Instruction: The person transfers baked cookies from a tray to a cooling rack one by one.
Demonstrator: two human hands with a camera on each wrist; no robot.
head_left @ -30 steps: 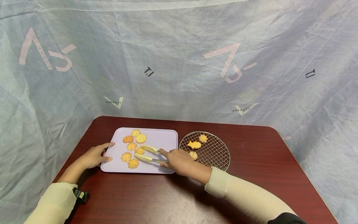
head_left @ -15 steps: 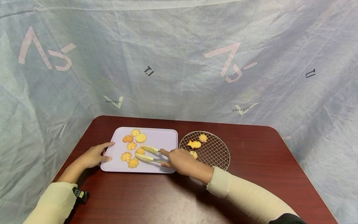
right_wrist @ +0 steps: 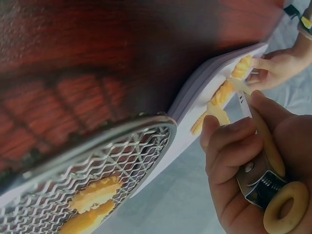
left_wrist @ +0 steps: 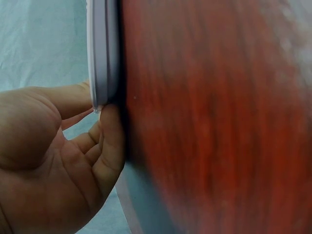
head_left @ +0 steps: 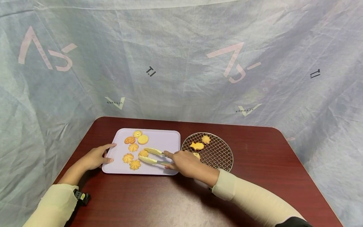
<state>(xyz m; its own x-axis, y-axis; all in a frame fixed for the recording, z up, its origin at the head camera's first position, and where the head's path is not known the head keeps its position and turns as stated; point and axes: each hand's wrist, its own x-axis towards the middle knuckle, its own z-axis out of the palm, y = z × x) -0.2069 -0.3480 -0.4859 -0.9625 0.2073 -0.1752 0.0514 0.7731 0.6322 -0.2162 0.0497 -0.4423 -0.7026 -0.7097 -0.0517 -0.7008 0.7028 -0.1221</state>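
My left hand (head_left: 95,157) grips the left end of a pale lilac tray (head_left: 167,142); its thumb and fingers pinch the rim (left_wrist: 100,63) in the left wrist view. My right hand (head_left: 185,164) holds metal tongs (head_left: 148,160) with pale yellow tips and a ring (right_wrist: 287,207) at the end. The tips stand spread on either side of a round swirl cookie (head_left: 143,153), low over the tray. Several more cookies lie on the tray's left half, among them a pretzel-shaped cookie (head_left: 129,140), a round dotted cookie (head_left: 143,139) and a flower-shaped cookie (head_left: 135,164).
A round wire cooling rack (head_left: 219,153) stands right of the tray, raised on legs. On it lie a fish-shaped cookie (head_left: 197,146), a star-shaped cookie (head_left: 205,139) and another cookie (head_left: 196,155) partly hidden by my right hand. The dark red table (head_left: 136,198) ends at grey cloth (head_left: 181,78).
The tongs and my right hand have shifted slightly right, and the swirl cookie between the tips has moved right with them. My left hand has stayed in place on the tray.
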